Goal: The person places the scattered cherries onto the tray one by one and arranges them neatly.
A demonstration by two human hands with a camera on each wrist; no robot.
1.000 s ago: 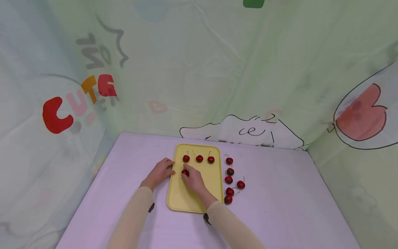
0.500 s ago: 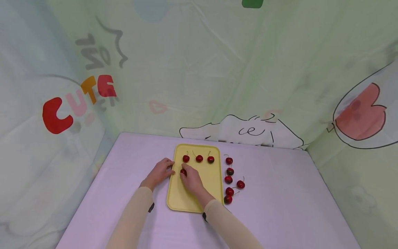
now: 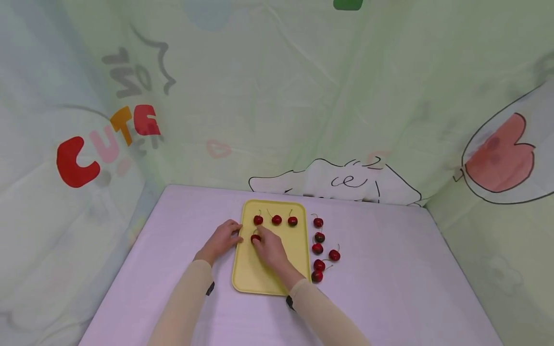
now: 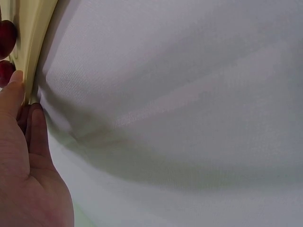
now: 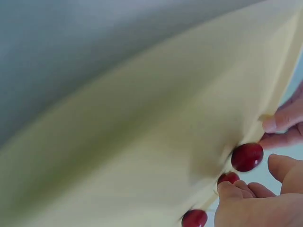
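Note:
A yellow tray (image 3: pixel 255 276) lies on the table, and my left hand (image 3: pixel 221 240) pinches its left rim between thumb and fingers. In the left wrist view the thumb of the left hand (image 4: pixel 28 161) is on the rim, with the fingers outside it. Three cherries with stems, such as the middle cherry (image 3: pixel 276 219), form a row near the tray's far end. Below the row's left end sits another cherry (image 5: pixel 247 157). My right hand (image 3: pixel 271 247) is just beside it; in the right wrist view its thumb and fingers stand apart, holding nothing.
Right of the tray lies a loose line of several cherries, among them a dark cherry (image 3: pixel 319 237) and one farther right, a red cherry (image 3: pixel 334 255). The table (image 3: pixel 389 288) has a pale purple cover. A printed curtain (image 3: pixel 268 96) encloses its back and sides.
My right hand moved slightly left with the cherry, then let it go on the tray and drew back a little to the right. The left hand kept its place on the rim.

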